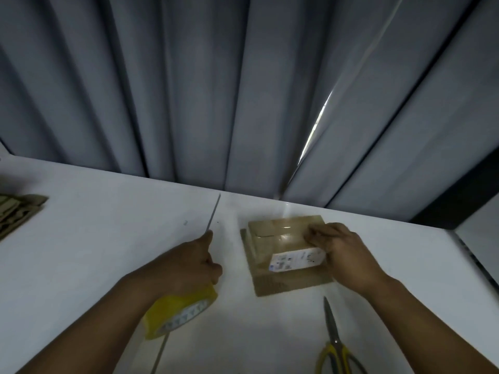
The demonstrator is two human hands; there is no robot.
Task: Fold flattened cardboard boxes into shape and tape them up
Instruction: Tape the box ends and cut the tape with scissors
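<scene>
The left hand point(189, 263) is clamped round the yellow tape roll point(178, 311), fingers curled over its rim, with the roll held low against the table point(94, 238). The right hand point(348, 252) lies on the right part of the cardboard box point(280, 238), its bent fingers point(313, 233) touching the top face. Motion blur hides whether they press flat or pinch a tape end, so its grip cannot be determined. The two hands are well apart, with the box between them but closer to the right hand. The box stands formed on the table and closed on top. The top face shows a glossy band, which suggests tape is already laid along it. A white label point(297, 259) sits on the top face just beside the right thumb. Judged from this, folding of this box is complete and taping is in its last stage; cutting the tape and pressing down the ends probably remain. The box is close to square. Its longer axis appears to run away from the person, with the near end turned slightly toward the right hand, while the label runs crosswise. Scissors point(334, 344) lie nearer than the right hand, blades pointing away. A stack of flattened cardboard point(16, 211) lies far out beyond the left hand, so more boxes remain.
</scene>
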